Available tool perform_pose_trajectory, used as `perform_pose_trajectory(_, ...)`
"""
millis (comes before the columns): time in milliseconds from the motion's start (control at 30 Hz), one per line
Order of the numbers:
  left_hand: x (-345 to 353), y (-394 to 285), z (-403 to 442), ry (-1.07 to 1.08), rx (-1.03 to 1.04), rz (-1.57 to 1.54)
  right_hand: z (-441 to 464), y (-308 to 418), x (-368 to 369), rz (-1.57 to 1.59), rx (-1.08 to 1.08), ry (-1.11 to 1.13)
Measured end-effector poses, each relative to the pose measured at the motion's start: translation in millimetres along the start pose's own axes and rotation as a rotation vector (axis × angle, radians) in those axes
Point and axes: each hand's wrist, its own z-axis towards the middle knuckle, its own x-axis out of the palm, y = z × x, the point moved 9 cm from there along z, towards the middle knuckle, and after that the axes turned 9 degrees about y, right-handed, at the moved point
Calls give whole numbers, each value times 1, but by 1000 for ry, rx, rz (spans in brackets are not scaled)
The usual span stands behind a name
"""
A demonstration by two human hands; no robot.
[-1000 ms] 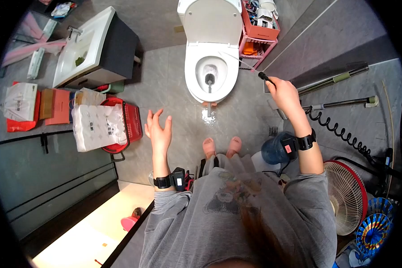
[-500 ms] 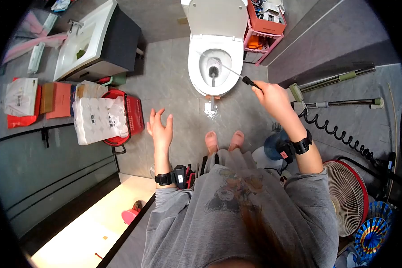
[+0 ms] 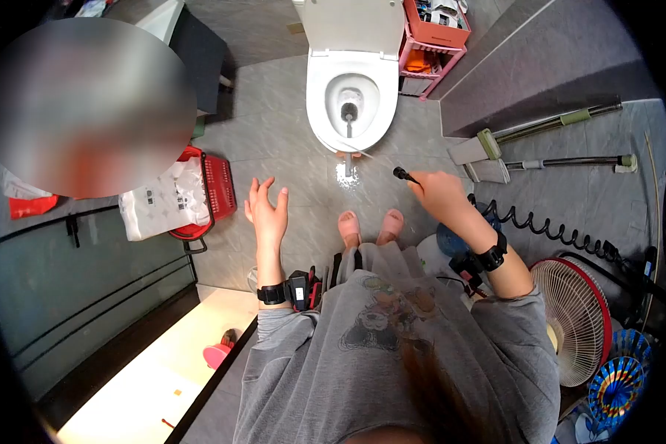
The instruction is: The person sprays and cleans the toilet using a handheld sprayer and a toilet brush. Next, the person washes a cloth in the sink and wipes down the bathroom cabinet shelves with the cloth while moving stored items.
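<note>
1. Right of centre in the head view: right hand (image 3: 445, 198), fingers closed around a black nozzle (image 3: 402, 174), clamped rather than loose. Individual fingertips hard to separate; cannot tell whether one presses a trigger.
2. From the nozzle's tip, a thin pale line (image 3: 370, 156) runs up and left to the front of the toilet (image 3: 316, 111), top centre. Looks like a water jet; exact landing point unclear. Lid (image 3: 351, 26) is raised.
3. Handling, my judgement: grip firm, wrist loose. Best to steer by small wrist turns, angling the jet inward past the front rim, since a glancing hit there would probably splash outward. Slow, even sweeps around the inner wall should serve better than quick flicks.
4. Left of centre: left hand (image 3: 266, 216) raised, fingers apart, holding nothing, well apart from the toilet. Sensible to leave it out of the jet's path.
5. Mid-frame, below the toilet: bright patch (image 3: 347, 176) on the floor, wet or merely reflecting, cannot tell. Pink slippers (image 3: 348, 226) sit just below it; planted feet advisable.
6. Right side: black coiled hose (image 3: 529, 222) near the forearm. Worth giving it slack, so no tug spoils the aim.
</note>
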Motion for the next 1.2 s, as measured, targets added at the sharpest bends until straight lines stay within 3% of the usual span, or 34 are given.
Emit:
perform_pose_trajectory(333,6,-7,3,10,5,15,-9,-52,16,-24,190,55)
perform_pose_trajectory(633,14,-26,11,26,32,21,-9,-75,-16,-61,209,-151)
perform_pose_trajectory(1200,-13,-97,43,-48,163,118,1,-109,-78,-12,175,-300)
